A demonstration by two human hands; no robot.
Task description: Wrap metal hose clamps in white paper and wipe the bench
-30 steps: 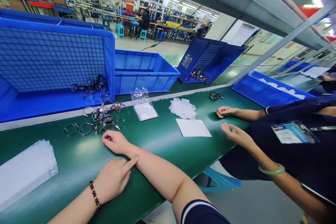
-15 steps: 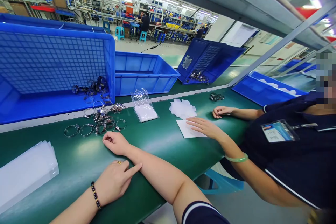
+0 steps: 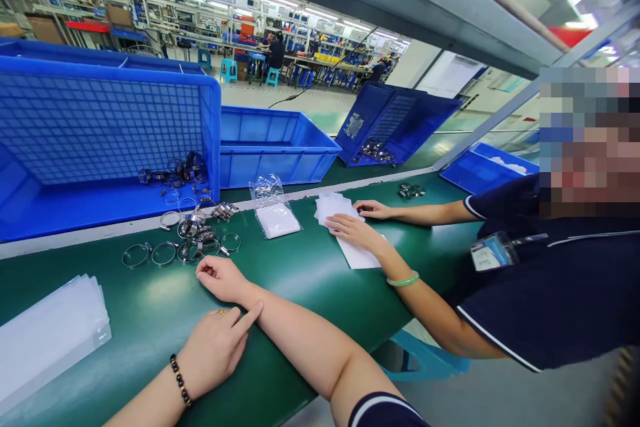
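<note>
My right hand (image 3: 220, 278) lies on the green table, its fingers curled in and nothing seen in them. Just beyond it is a loose pile of metal hose clamps (image 3: 200, 233), with several rings spread to the left. My left hand (image 3: 215, 345), wearing a beaded bracelet and a ring, holds nothing. Its index finger is stretched out and rests on my right forearm, while the other fingers bend. To the left lies a stack of clear plastic bags (image 3: 55, 340). A clear bag with white contents (image 3: 279, 219) sits ahead of my right hand.
At right, a co-worker's hands (image 3: 355, 232) are over white sheets (image 3: 363, 257). Blue crates stand along the back: a tipped one (image 3: 107, 120) with clamps, an upright one (image 3: 277, 167), and another tilted one (image 3: 395, 117). A small clamp pile (image 3: 411, 191) lies near the co-worker.
The co-worker has leaned in and moved both hands left, onto the fanned white sheets. My left fingertip has slid slightly toward my right wrist; my right hand stays in place.
</note>
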